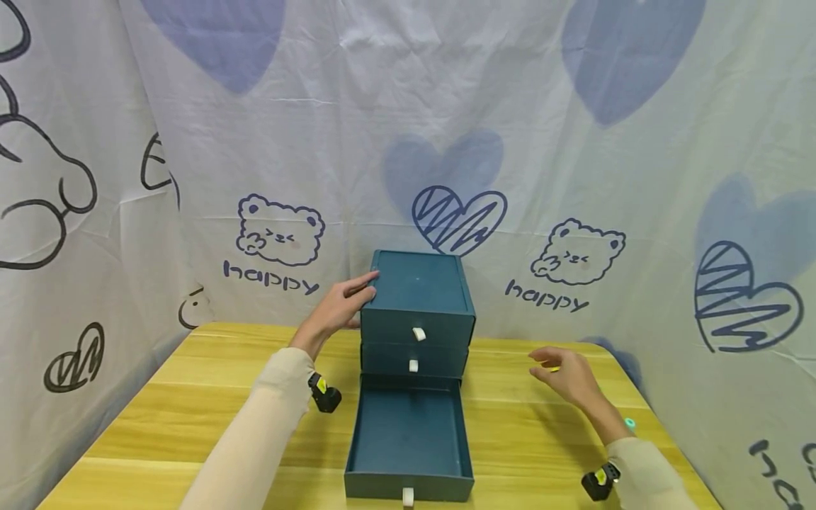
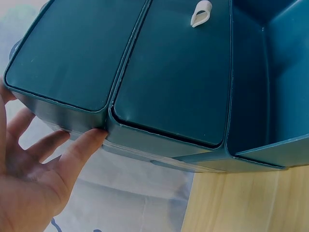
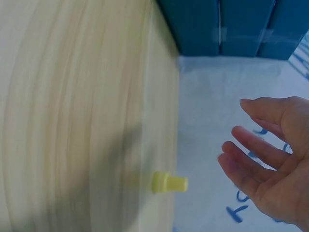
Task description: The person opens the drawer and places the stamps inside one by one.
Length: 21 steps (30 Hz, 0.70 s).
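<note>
A dark teal set of stacked drawers stands on the table, with white pull tabs on its fronts. Its bottom drawer is pulled out, and the inside looks bare. My left hand touches the upper left side of the stack, fingers spread and fairly straight. In the left wrist view, the thumb of that hand meets the side by the seam between two drawers. To the right of the stack, my right hand hovers with loosely bent fingers, holding nothing. Apart from it, a small yellow stepped piece stands on the table.
A small turquoise ring-like piece lies near the right wrist. The wooden table ends against a pale printed cloth hanging behind and at both sides. The pulled-out drawer reaches toward the front of the table.
</note>
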Each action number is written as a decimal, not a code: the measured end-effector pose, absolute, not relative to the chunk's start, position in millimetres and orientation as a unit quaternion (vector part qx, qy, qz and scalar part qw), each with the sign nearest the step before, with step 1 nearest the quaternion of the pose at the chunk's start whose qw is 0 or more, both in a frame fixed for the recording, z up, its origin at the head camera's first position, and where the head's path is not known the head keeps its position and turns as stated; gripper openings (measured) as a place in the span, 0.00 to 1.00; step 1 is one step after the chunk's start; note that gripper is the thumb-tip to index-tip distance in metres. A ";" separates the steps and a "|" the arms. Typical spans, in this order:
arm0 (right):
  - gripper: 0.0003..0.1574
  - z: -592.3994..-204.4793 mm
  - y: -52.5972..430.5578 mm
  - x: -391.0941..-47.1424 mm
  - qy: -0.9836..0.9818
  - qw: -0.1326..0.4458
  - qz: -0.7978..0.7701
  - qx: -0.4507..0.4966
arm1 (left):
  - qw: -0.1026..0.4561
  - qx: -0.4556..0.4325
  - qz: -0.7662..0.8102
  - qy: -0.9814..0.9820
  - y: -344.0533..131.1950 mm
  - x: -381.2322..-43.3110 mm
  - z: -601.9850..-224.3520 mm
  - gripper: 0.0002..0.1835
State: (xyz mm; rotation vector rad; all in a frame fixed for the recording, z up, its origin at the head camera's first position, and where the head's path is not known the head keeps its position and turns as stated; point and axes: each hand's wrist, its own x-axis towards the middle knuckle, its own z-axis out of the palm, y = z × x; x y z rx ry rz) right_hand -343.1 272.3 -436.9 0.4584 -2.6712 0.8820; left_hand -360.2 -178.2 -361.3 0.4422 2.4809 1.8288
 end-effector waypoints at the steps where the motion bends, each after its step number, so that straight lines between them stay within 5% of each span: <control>1: 0.15 -438.2 274.5 -344.7 -0.928 0.144 0.306 0.155 | 0.014 0.143 0.587 0.797 -178.3 -360.4 -361.3 0.31; 21: 0.22 -471.6 311.2 -370.7 -0.941 0.092 0.305 0.117 | 0.005 0.157 0.575 0.803 -178.1 -358.1 -356.2 0.30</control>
